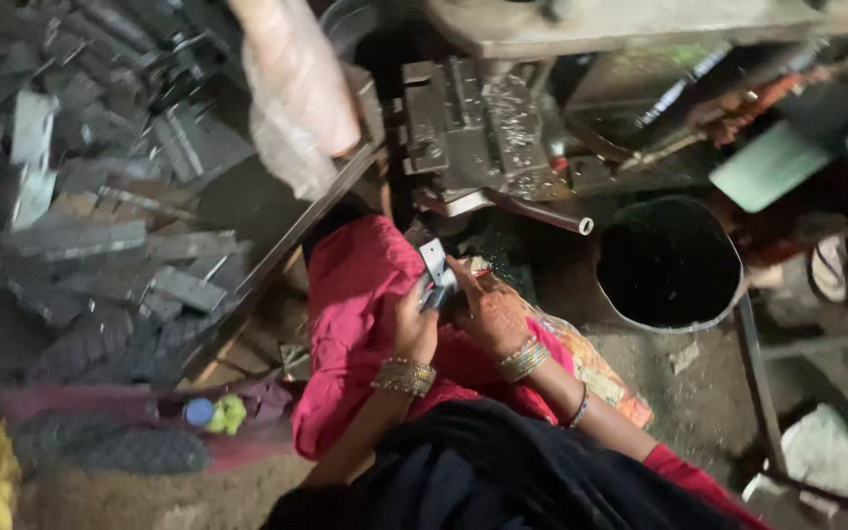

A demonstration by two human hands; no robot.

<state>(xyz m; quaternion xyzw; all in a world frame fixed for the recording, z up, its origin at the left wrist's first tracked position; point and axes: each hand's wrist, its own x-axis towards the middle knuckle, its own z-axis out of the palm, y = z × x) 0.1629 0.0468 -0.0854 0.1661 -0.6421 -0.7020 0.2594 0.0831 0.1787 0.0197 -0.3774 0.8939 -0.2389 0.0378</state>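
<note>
Here the person's left hand (414, 329) and right hand (488, 312) meet over the lap, both closed around a small stack of flat metal pieces (436, 275), pale and rectangular, whose top piece stands up above the fingers. The left hand grips the stack from its left side, the right from its right, fingertips touching the metal. Gold bangles (404, 377) ring both wrists. Beneath the grip lies red cloth (355, 294). Above it stands a dark press machine (473, 128); to its upper right sits a round black bucket (669, 263). Far left of the hands spreads a heap of grey metal strips (100, 196).
</note>
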